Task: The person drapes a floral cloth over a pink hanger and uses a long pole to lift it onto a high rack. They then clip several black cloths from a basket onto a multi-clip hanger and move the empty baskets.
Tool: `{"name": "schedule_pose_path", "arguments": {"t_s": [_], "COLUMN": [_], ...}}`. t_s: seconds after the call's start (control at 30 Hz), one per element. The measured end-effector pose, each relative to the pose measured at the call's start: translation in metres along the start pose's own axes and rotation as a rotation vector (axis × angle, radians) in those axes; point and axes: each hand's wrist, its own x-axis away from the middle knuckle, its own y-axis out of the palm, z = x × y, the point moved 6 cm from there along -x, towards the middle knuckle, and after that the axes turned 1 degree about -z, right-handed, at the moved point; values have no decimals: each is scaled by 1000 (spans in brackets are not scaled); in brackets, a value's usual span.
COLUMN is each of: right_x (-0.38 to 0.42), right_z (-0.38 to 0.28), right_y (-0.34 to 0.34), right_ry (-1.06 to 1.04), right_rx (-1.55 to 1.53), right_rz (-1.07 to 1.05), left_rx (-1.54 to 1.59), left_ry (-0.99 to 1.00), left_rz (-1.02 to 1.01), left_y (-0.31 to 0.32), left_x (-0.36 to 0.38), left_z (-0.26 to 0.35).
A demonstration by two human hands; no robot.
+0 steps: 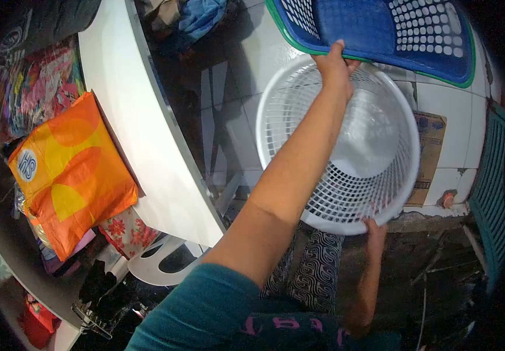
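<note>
A round white plastic basket (369, 131) with slotted sides stands tilted in front of me, its inside showing and nothing in it. My right hand (374, 225) grips its rim at the lower right. Beyond it, my left hand (337, 64) reaches across the white basket and is closed on the near rim of a blue basket (358, 26). A green rim (469, 73) shows around the blue basket's edge, just under it. The thumb lies inside the blue basket, and the other fingers are partly hidden below the rim.
On the left, a white curved panel (141, 123) borders shelves with an orange bag (76, 175) and folded clothes. A flattened cardboard piece (428, 158) lies on the tiles right of the white basket. Green slatted plastic (492, 181) stands at the far right. Clothes (199, 20) lie at the top.
</note>
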Motion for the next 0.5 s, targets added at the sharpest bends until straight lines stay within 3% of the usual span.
{"name": "schedule_pose_path", "arguments": {"t_s": [0.2, 0.27, 0.3, 0.4, 0.47, 0.5], "right_x": [-33, -42, -44, -60, -88, -93], "right_z": [5, 13, 18, 18, 40, 41], "right_y": [70, 91, 102, 143, 174, 191], "right_ry": [1, 65, 121, -37, -199, -319], "right_rx": [-80, -56, -43, 197, 351, 431], "right_rz": [-119, -157, -189, -299, -349, -418], "left_rx": [-125, -71, -68, -121, -848, -848], "left_ry": [53, 295, 292, 209, 1153, 1145], "left_rz": [86, 35, 48, 233, 264, 270], "left_y": [-1, 8, 8, 1, 24, 18], "left_x": [-14, -7, -2, 11, 54, 56], "left_z": [25, 43, 49, 61, 99, 104]}}
